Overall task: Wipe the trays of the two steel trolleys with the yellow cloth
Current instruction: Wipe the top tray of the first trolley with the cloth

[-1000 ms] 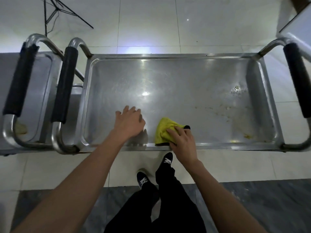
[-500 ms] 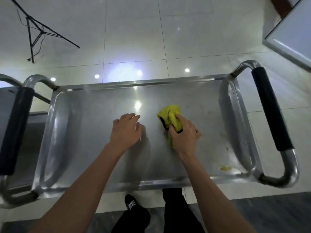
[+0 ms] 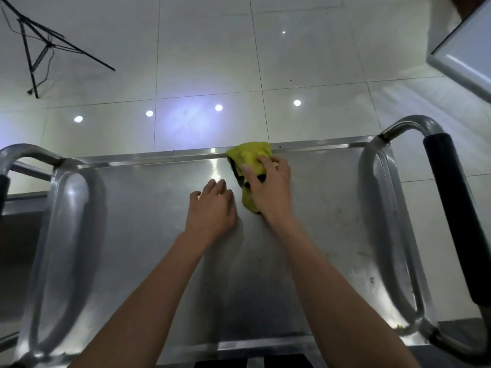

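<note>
Now yellow cloth point(image 3: 248, 158) (right hand point(image 3: 268, 189) gripping) at tray point(image 3: 132, 235) far rim, left hand point(image 3: 211, 208) flat.

Cloth point(image 3: 248, 158) at tray point(image 3: 148, 235) far rim — right hand point(image 3: 268, 187) on it, left hand point(image 3: 211, 208) beside, on tray.

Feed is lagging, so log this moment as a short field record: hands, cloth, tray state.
right hand: presses the yellow cloth, fingers curled over it
cloth position: at the tray's far rim, right of middle
left hand: rests flat on the tray, beside the cloth, holds nothing
tray state: specks and smears near the right end
second trolley: partly in view at left
</note>
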